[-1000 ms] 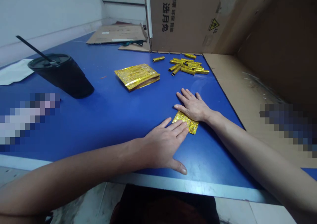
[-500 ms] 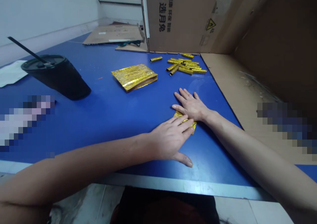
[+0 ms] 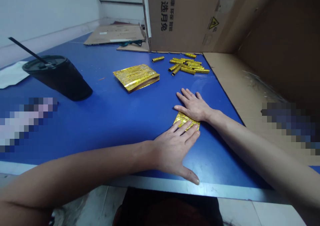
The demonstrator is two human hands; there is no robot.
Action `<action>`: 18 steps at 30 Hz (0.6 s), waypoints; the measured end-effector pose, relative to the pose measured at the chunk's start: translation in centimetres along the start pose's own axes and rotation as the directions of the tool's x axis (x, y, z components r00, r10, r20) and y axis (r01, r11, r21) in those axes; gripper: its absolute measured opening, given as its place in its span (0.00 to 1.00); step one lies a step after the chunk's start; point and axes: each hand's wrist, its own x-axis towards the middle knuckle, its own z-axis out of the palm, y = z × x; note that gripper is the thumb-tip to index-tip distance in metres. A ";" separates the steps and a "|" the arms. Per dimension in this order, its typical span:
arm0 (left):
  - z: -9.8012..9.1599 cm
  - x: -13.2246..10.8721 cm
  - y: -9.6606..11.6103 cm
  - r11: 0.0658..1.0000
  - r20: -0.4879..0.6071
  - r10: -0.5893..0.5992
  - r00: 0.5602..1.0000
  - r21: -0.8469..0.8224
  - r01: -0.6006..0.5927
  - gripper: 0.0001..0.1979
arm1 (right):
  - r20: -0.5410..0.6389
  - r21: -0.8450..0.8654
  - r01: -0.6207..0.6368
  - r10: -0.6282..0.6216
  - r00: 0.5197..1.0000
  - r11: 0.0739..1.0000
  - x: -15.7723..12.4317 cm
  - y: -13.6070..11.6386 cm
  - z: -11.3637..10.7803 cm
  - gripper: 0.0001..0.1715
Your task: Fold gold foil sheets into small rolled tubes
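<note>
Clocked from the middle of the head view, the blue tabletop carries everything, with a brown upright cardboard panel towards 12. A black tapered tumbler with a straw stands between 9 and 10, probably kept aside from the handwork. At 11 lies a shiny gold rectangular foil-paper stack, apparently within easy reach. The person's right hand rests flat at 3, seemingly steadying the far side; the left hand, at 5, spreads its fingers over the near side. Neither grip is clenched on anything. Between them, at 4, lies a small gold crinkled foil-paper sheet. Slim gold foil tubes lie heaped at 1, perhaps to stay together. On the panel, black Chinese characters seem to read 选月兔 and 健康 环保 智能; beside them is a yellow flame-warning triangle.
</note>
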 end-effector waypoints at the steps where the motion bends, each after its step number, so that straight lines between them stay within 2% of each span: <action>1: 0.0 0.0 0.0 1.000 0.000 0.001 1.000 0.003 -0.001 0.52 | 0.001 0.005 0.006 -0.006 1.000 1.000 0.1 0.1 0.0 0.46; 6: 0.1 0.0 0.0 1.000 0.007 -0.004 1.000 0.009 0.004 0.52 | -0.029 0.099 -0.030 0.033 0.999 0.995 0.9 0.9 -0.5 0.43; 10: 0.1 0.0 0.0 1.000 0.002 -0.003 1.000 0.008 0.003 0.52 | -0.076 0.156 -0.104 0.117 0.990 0.982 0.8 -0.8 -1.2 0.42; 12: 0.0 0.1 0.1 1.000 -0.007 0.001 1.000 0.005 -0.001 0.52 | -0.103 0.109 -0.036 0.047 0.994 0.993 0.4 -2.3 -1.3 0.40; 15: -0.2 0.1 0.2 1.000 -0.005 -0.011 1.000 -0.014 0.011 0.52 | -0.019 0.083 0.118 -0.117 0.993 0.989 0.2 -3.6 -0.8 0.39; 18: -0.2 -0.1 0.3 1.000 0.002 -0.012 1.000 -0.022 0.012 0.52 | -0.028 0.057 0.038 -0.037 0.999 0.998 0.7 -2.9 -0.2 0.41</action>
